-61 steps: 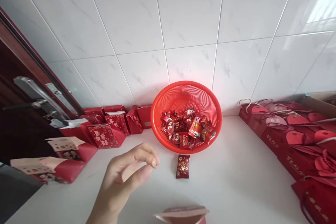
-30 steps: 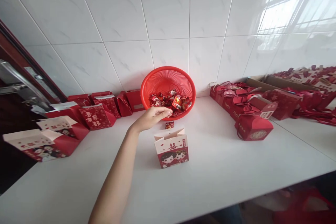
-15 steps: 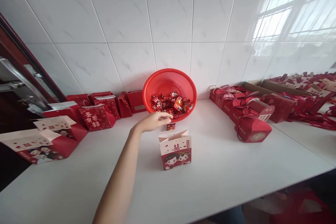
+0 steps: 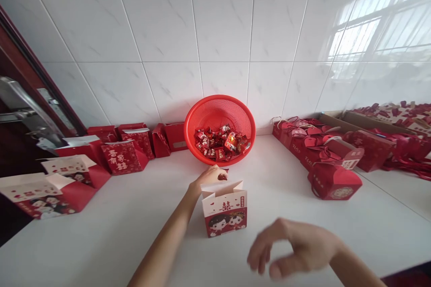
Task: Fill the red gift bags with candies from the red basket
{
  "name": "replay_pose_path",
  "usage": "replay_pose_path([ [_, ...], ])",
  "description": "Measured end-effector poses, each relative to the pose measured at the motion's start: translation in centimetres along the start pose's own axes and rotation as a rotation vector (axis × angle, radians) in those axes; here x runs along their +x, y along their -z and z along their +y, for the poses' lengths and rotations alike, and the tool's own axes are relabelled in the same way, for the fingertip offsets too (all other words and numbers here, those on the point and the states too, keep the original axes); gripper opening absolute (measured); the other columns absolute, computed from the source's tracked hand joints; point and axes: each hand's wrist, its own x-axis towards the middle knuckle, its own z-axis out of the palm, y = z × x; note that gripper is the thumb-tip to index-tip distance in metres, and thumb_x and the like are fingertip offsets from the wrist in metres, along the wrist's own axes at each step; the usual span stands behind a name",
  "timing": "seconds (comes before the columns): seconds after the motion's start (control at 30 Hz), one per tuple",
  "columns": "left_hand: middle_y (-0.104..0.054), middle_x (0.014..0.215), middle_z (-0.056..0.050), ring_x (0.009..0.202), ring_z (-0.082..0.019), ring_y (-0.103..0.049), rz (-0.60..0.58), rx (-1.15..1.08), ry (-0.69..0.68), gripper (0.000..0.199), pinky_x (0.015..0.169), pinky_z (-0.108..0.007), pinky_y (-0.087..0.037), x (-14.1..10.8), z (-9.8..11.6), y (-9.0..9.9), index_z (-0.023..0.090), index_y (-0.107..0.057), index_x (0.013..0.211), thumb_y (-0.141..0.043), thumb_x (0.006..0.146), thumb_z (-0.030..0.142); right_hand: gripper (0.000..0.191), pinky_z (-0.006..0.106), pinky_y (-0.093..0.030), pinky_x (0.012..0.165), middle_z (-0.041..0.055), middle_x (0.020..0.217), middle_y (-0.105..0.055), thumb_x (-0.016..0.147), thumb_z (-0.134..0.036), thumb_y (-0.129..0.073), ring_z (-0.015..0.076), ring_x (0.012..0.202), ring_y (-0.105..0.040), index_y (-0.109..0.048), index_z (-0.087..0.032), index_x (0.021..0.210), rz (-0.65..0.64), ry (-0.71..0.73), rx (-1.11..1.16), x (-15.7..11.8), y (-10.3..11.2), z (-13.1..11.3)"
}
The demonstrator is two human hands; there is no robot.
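My left hand (image 4: 208,176) is closed on a red-wrapped candy (image 4: 222,177), just behind an open-topped paper gift box (image 4: 225,213). The box is red and cream with two cartoon figures on its front, and it stands upright. My right hand (image 4: 296,245), slightly blurred, hovers low to the right of the box with fingers curved and thumb apart, holding nothing. Behind my left hand, a red plastic basket (image 4: 252,132) leans toward me with a pile of wrapped candies (image 4: 220,145) inside.
Several open red gift boxes (image 4: 123,158) stand at the left. A row of closed red boxes (image 4: 296,143) with handles runs along the right, ending in a rounded red box (image 4: 336,184). Further right are cardboard cartons (image 4: 367,122). A tiled wall (image 4: 222,18) rises behind the white table (image 4: 279,188).
My left hand has moved from the basket's front rim down toward the gift box, closing on the candy that lay on the table. My right hand has come into view at lower right.
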Motion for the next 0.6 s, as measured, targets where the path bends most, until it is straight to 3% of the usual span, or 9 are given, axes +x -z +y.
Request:
replay_pose_path([
  [0.1,-0.069,0.083,-0.005,0.091,-0.028,-0.061,-0.121,0.130,-0.032,0.015,0.075,-0.031,-0.046,0.2,-0.3,-0.7,0.023,-0.067,0.063,-0.074,0.061,0.036,0.044,0.035,-0.056,0.081,0.0141,0.100,-0.075,0.090,-0.053,-0.065,0.0212,0.086,-0.072,-0.072,-0.016,0.112,0.177,0.049,0.137,1.7,3.8,0.6],
  [0.27,-0.068,0.102,-0.008,0.105,-0.028,-0.060,-0.005,0.163,-0.041,0.020,0.092,-0.036,-0.047,-0.4,-1.1,-2.2,0.022,-0.072,0.090,-0.069,0.071,0.028,0.037,0.030,-0.052,0.071,0.0061,0.079,-0.073,0.079,-0.051,-0.077,0.0154,0.069,-0.065,-0.071,-0.016,0.090,0.495,0.065,0.299,5.0,7.5,4.3],
  [0.43,-0.064,0.124,-0.011,0.119,-0.027,-0.058,0.064,0.027,-0.050,0.038,0.104,-0.039,-0.045,-1.5,-1.3,-3.1,0.023,-0.069,0.114,-0.070,0.076,0.029,0.042,0.030,-0.048,0.067,0.0042,0.072,-0.070,0.070,-0.055,-0.081,0.0141,0.063,-0.061,-0.066,-0.016,0.079,0.649,0.004,0.421,6.7,7.1,7.6],
  [0.6,-0.069,0.118,-0.009,0.113,-0.028,-0.063,0.186,-0.166,0.023,0.030,0.101,-0.041,-0.048,-1.9,-0.8,-3.3,0.022,-0.069,0.111,-0.058,0.091,0.041,0.043,0.030,-0.047,0.065,0.0024,0.068,-0.068,0.070,-0.058,-0.078,0.0137,0.061,-0.058,-0.065,-0.017,0.075,0.654,-0.069,0.407,7.5,5.1,9.4],
])
